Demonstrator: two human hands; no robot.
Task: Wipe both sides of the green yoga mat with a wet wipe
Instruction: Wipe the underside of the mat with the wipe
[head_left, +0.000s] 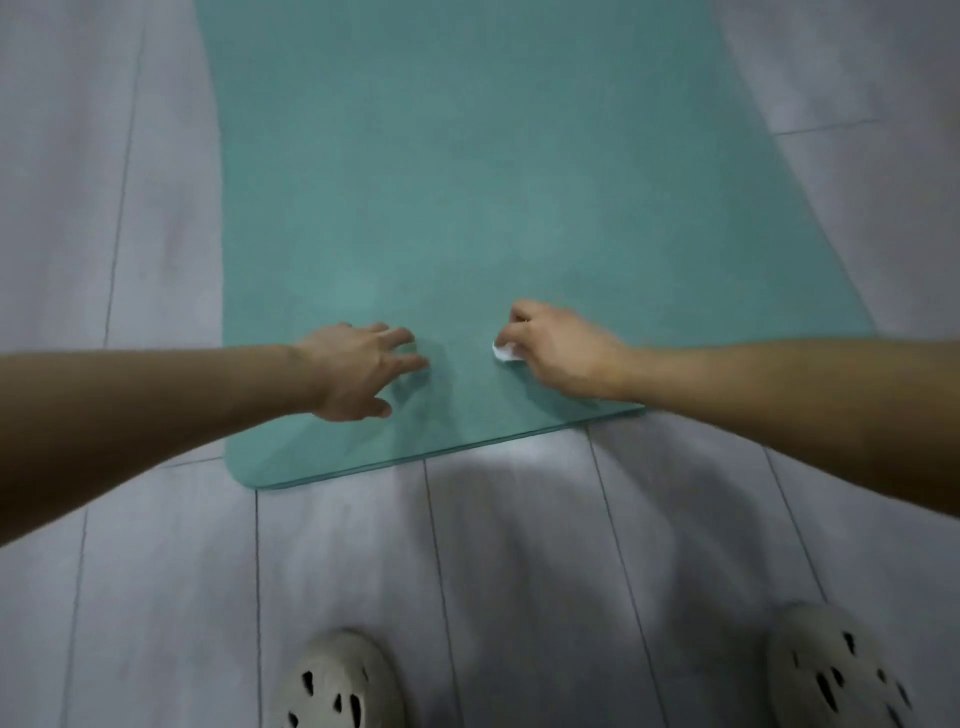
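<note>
Pinching the small crumpled white wet wipe (505, 352) in the curled fingers of my right hand (563, 353), I hold it on the flat green foam yoga mat (493, 182) near its closest short edge. The mat's length runs away ahead of me, and my left hand (358, 370) lies spread flat alongside.

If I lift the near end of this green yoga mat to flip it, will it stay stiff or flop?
Probably floppy: the green yoga mat looks thin at its edge, so a lifted end should droop. Likely light, too. It may slide on the smooth floor.
</note>
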